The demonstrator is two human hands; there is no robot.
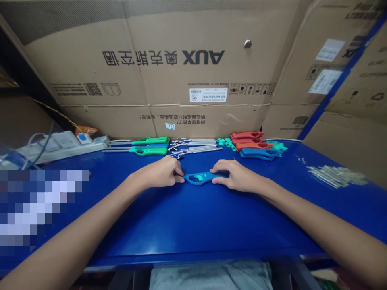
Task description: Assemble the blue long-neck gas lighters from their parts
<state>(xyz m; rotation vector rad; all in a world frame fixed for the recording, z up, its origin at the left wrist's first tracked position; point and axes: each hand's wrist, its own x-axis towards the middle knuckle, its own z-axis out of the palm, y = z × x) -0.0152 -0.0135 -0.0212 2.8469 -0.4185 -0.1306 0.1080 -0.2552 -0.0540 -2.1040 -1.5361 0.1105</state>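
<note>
Blue handle (201,177) lies on the table (193,225), held at both ends; left hand (161,173) has its fingertips closed on the left tip; right hand (237,177) curls over the right end and hides it. Blue on blue leaves its outline faint; a pixelated patch (36,209) masks the table's left. Behind, green lighters (149,146), metal rods (196,146) and red handles (249,141) lie in rows; clear parts (335,175) at right are too blurred to identify. Cardboard box (169,72) reads AUX upside down beside Chinese characters; its white label (208,95) shows 25.
</note>
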